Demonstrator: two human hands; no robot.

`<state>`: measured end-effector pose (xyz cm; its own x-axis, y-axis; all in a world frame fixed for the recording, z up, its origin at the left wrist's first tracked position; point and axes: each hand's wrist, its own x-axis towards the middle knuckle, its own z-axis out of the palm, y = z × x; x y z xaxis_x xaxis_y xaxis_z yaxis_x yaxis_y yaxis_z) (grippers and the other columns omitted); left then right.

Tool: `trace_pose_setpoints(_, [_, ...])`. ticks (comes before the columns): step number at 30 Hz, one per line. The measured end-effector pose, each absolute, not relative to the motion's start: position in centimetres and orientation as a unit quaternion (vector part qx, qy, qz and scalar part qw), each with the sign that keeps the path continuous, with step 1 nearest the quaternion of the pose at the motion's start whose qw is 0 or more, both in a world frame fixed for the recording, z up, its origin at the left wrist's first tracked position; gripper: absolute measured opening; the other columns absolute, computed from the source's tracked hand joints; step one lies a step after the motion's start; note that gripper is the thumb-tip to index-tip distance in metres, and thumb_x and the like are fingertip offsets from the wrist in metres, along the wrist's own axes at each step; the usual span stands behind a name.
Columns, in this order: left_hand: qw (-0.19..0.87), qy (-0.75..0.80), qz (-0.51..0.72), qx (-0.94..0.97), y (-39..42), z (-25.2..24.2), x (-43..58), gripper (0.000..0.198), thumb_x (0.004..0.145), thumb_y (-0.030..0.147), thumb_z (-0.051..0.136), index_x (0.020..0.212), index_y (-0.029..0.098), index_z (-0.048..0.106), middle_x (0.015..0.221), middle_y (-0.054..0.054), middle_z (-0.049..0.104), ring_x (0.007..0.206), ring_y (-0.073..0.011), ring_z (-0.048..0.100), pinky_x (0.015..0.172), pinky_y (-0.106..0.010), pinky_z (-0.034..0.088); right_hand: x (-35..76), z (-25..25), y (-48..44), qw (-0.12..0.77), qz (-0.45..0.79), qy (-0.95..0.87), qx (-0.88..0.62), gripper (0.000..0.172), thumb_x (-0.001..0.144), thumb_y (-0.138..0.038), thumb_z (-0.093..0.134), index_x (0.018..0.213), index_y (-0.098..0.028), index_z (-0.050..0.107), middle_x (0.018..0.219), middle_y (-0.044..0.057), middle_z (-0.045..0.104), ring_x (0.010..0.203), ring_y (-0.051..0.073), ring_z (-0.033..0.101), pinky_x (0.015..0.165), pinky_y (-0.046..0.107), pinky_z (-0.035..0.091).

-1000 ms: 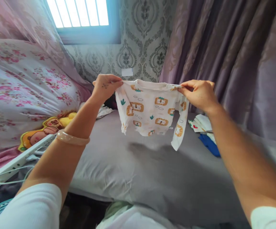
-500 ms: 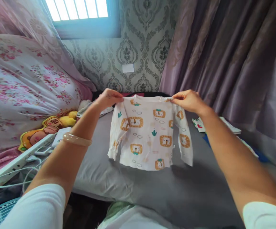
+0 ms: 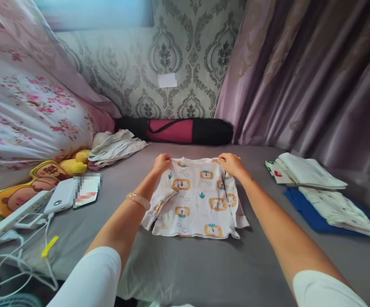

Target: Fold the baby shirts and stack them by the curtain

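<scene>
A small white long-sleeved shirt (image 3: pixel 194 200) printed with orange lions and green leaves is spread on the grey bed sheet (image 3: pixel 223 273). Its collar side points away from me and its hem lies toward me. My left hand (image 3: pixel 163 163) pinches the left shoulder of the shirt. At the opposite shoulder, my right hand (image 3: pixel 231 164) grips the cloth between thumb and fingers. Both sleeves hang down along the sides of the body, the left one partly behind my forearm.
Folded clothes (image 3: pixel 313 170) and a blue cloth (image 3: pixel 296 204) lie at the right. A crumpled cloth (image 3: pixel 117 147), plush toys (image 3: pixel 44 179), a white power bank (image 3: pixel 61 194) and a power strip (image 3: pixel 12 219) with cables line the left. A black-and-red long bag (image 3: pixel 172 130) rests by the wall.
The shirt, held up in the air before, has come down onto the bed with both hands still on its shoulders. My view has tilted lower, showing more of the bed.
</scene>
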<state>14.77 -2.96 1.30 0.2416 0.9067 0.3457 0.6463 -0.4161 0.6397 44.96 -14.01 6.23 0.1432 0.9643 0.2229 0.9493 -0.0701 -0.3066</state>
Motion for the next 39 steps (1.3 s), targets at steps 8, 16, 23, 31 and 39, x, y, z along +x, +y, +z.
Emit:
trace_pose_setpoints(8, [0.169,0.615,0.281,0.717,-2.5,-0.5,17.4,0.021,0.088,0.02,0.045,0.099,0.021,0.063,0.096,-0.009,0.067,0.092,-0.0223,0.061,0.075,-0.03,0.045,45.6,2.3,-11.5,0.195,0.048,-0.64,-0.742,0.026,0.094,-0.028,0.042,0.11,-0.021,0.061,0.113,0.012,0.069,0.104,0.025,0.062,0.08,0.031,0.043])
trace_pose_setpoints(16, [0.083,0.556,0.2,0.803,-0.2,-1.1,17.1,0.032,0.098,0.029,0.03,0.115,0.024,0.056,0.108,-0.01,0.058,0.092,-0.0217,0.06,0.071,-0.028,0.042,47.0,0.7,-9.2,0.092,0.003,-0.689,-0.719,0.03,0.099,-0.033,0.031,0.112,-0.024,0.057,0.115,0.013,0.062,0.095,0.027,0.063,0.075,0.033,0.041])
trace_pose_setpoints(23, [0.039,0.533,0.141,0.833,2.6,-1.9,17.2,0.035,0.099,0.029,0.026,0.12,0.024,0.054,0.109,-0.008,0.057,0.096,-0.0206,0.058,0.077,-0.028,0.043,48.1,-0.5,-6.6,0.025,-0.019,-0.705,-0.709,0.033,0.101,-0.036,0.027,0.116,-0.024,0.054,0.115,0.008,0.059,0.095,0.023,0.063,0.077,0.031,0.04])
trace_pose_setpoints(31, [0.093,0.533,0.084,0.837,4.4,-2.6,16.9,0.035,0.097,0.028,0.031,0.119,0.023,0.058,0.115,-0.009,0.059,0.099,-0.0205,0.06,0.083,-0.029,0.045,48.9,-1.7,-5.2,0.026,0.019,-0.703,-0.711,0.03,0.1,-0.033,0.035,0.112,-0.02,0.059,0.116,0.01,0.061,0.101,0.021,0.061,0.081,0.028,0.041])
trace_pose_setpoints(39, [0.149,0.557,0.037,0.816,6.2,-0.7,20.4,0.035,0.094,0.035,0.037,0.092,0.019,0.068,0.091,-0.008,0.071,0.097,-0.0258,0.063,0.092,-0.043,0.041,48.1,-1.1,-1.3,0.042,0.116,-0.69,-0.713,0.034,0.097,-0.034,0.041,0.101,-0.017,0.07,0.099,0.006,0.071,0.089,0.017,0.063,0.076,0.022,0.042])
